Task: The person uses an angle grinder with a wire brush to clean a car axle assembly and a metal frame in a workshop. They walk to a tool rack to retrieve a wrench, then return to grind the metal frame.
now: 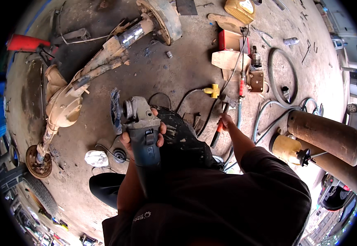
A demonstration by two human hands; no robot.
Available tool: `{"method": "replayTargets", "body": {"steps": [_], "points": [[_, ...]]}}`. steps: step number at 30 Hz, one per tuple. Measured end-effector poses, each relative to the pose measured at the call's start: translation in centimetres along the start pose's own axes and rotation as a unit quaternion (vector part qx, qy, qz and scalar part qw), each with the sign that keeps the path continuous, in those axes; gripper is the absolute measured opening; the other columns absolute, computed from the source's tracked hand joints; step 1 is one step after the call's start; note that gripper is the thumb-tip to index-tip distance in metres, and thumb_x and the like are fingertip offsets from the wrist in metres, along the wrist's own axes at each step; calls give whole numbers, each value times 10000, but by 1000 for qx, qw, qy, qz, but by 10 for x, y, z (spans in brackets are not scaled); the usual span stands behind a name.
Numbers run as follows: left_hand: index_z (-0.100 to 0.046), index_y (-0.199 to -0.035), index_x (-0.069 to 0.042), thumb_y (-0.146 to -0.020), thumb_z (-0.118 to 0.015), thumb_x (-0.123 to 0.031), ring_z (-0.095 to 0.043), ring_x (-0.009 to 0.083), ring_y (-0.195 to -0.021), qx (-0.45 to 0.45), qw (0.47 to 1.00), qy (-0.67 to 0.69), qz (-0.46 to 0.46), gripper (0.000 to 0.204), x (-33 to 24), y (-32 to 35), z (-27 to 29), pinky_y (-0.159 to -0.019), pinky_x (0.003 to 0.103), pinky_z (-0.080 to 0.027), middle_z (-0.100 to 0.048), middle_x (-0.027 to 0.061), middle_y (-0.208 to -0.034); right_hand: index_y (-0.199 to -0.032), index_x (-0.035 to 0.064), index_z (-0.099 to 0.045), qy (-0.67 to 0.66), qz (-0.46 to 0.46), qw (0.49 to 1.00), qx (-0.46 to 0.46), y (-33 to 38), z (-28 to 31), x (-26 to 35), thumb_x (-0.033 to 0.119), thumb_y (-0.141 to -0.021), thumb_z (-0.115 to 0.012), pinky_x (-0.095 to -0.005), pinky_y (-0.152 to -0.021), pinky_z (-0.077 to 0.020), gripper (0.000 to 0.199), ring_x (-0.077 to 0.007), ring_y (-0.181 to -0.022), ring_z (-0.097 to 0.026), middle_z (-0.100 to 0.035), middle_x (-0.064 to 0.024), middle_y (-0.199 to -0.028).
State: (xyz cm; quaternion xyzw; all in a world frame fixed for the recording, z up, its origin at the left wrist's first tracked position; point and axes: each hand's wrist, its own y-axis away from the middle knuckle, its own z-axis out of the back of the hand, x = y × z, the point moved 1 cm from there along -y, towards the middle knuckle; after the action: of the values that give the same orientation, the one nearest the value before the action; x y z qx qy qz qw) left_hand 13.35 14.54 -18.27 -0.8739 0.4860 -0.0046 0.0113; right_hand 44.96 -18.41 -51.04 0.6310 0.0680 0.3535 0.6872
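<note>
My left hand is wrapped round the body of a blue-grey angle grinder, its fingers showing on both sides. The grinder is held upright in front of my chest, with a frayed, worn disc at its head facing left. Over to the right, my right hand grips a hammer by its red and black handle. The hammer's metal head points away from me, close to the floor.
A rusty axle with a brake drum lies at left. Hoses, a yellow connector and an open red box are ahead right. Rusty gas cylinders and a yellowish container lie right. A white bundle sits near left.
</note>
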Motion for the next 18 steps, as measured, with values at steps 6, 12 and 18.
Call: {"method": "replayTargets", "body": {"steps": [6,12,18], "points": [[-454,-1492,30,-777,-866,-501,-668,438,-1060,-98,993,-72,7,981,11,-1,-18,-651,434,-664,-546,221,-1383,-834,56,-515,-145,53,987,41,97,-46,68,36,-900,-586,-364,-465,-425,99,-190,-498,-442,-455,-56,-662],[-469,-1483,26,-776,-825,-494,-685,387,-1066,-97,989,-102,39,947,27,-6,-34,-686,411,-660,-594,212,-1340,-898,54,-608,34,491,851,185,279,-91,137,12,-935,-722,-273,-652,-500,126,-72,-737,-589,-613,24,-793],[-479,-1493,-3,-818,-774,-479,-703,393,-1052,-87,988,-126,28,877,34,0,-42,-711,405,-636,-616,221,-1365,-980,55,-725,280,724,595,209,379,-134,222,-61,-955,-690,-281,-758,-519,124,-119,-841,-633,-703,-17,-916]]}}
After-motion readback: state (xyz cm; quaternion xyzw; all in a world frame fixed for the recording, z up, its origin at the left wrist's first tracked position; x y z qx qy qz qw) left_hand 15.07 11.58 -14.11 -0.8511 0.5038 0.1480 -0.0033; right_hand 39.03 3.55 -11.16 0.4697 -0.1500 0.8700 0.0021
